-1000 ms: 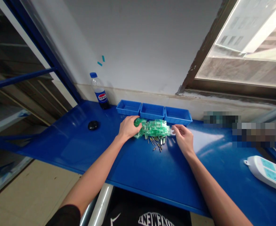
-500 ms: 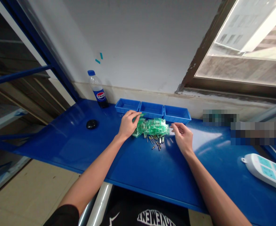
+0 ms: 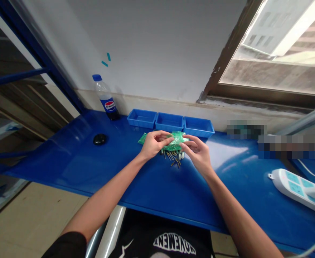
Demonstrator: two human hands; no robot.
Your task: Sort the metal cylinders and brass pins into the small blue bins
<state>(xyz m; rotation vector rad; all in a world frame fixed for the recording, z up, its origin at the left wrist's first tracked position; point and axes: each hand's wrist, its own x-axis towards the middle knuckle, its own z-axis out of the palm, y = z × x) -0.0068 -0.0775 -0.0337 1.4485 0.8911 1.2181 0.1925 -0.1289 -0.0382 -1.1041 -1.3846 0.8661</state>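
Note:
A crumpled green transparent plastic bag [image 3: 177, 139] is held just above the blue table [image 3: 136, 179]. My left hand [image 3: 154, 143] pinches its left part with closed fingers. My right hand [image 3: 197, 152] grips the bag's right end, fingers curled on it. A loose end of the bag sticks out to the left of my left hand. Below the bag, several small metal pins and cylindrical parts [image 3: 175, 157] lie scattered on the table.
Three blue trays [image 3: 170, 122] stand in a row behind the bag against the wall. A cola bottle [image 3: 105, 98] stands at the back left, with a black round object [image 3: 100, 139] nearby. A white power strip [image 3: 297, 186] lies at the right.
Both hands have come together on the bag and lifted it off the table. Before, they rested at its two ends while it lay stretched out flat.

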